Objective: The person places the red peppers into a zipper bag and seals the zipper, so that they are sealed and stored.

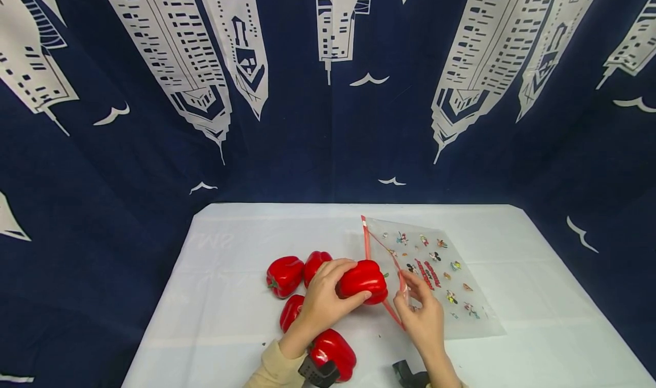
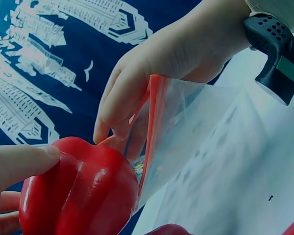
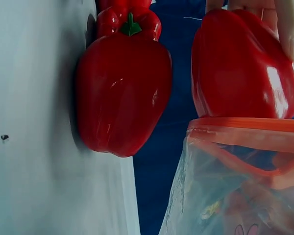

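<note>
The left hand (image 1: 323,299) is curling its grip around a red bell pepper (image 1: 363,280), with the fingers wrapped over the top and the thumb (image 2: 19,164) pressing against its side, and is holding it just above the desk (image 1: 230,319) right at the mouth of a clear zip bag (image 1: 441,280). The right hand (image 1: 422,314) is pinching the red-edged rim of that bag between thumb and fingers, lifting the upper lip so that the opening is gaping toward the pepper; in the left wrist view the rim is standing up just beside the pepper's shoulder, and in the right wrist view the pepper is sitting directly at the orange-red zip strip. The bag, printed with small cartoon figures, is lying flat on the white desk to the right of the hands, its far corner pointing away from the person. Four more red peppers are lying on the desk to the left: two (image 1: 285,275) side by side behind the left hand, one (image 1: 291,313) partly hidden under the wrist, and one (image 1: 333,352) near the front edge beside the cream sleeve (image 1: 274,371). A dark blue cloth (image 1: 328,120) with white towers is hanging behind the desk.
</note>
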### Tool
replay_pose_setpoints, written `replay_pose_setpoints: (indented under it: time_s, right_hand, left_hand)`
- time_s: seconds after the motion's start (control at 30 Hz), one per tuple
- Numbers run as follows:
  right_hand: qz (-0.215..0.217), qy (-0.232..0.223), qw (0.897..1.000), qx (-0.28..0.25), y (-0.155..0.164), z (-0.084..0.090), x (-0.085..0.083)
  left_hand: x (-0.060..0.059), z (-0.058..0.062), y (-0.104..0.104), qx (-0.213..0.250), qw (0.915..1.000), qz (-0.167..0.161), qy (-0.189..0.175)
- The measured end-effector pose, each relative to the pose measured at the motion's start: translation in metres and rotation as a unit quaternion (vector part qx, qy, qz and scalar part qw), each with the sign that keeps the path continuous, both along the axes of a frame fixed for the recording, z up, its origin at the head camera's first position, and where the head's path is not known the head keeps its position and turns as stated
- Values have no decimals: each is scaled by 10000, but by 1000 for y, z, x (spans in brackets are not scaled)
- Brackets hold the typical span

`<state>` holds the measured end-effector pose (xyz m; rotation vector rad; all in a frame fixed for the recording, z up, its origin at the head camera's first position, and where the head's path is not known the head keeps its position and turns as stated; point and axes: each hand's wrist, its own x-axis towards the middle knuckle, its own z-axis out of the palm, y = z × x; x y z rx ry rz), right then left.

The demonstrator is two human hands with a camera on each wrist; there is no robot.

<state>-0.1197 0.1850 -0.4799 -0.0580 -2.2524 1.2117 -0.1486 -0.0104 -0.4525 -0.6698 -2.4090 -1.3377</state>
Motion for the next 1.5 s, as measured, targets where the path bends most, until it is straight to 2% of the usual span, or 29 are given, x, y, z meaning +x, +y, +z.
replay_pose_setpoints:
  time_s: [0.3, 0.63, 0.83, 1.1, 1.33, 1.4, 1.5]
  right_hand:
    - [35, 66, 9999, -68, -6, 0, 3]
    - [42, 616, 9981, -53, -5, -3, 2]
    - [-34, 703, 9975, -89, -5, -2, 4]
    - [-88, 796, 9966, -206, -8, 4, 7]
    - [-126, 870, 9955, -341, -20, 29, 18]
    - [-160, 821, 9955, -434, -20, 28, 18]
    - [-184, 798, 9949, -593, -16, 16, 14]
  left_hand:
    - [0, -3, 8, -147, 9998, -132, 36]
    - [2, -8, 12, -163, 9986, -310, -391]
    - [1, -10, 14, -255, 9974, -400, -535]
    - [1, -16, 19, 58, 9969, -497, -603]
    - [3, -24, 22, 464, 9912, -864, -894]
    - [4, -26, 23, 486, 9895, -976, -946]
    - [5, -29, 25, 513, 9861, -1118, -1115]
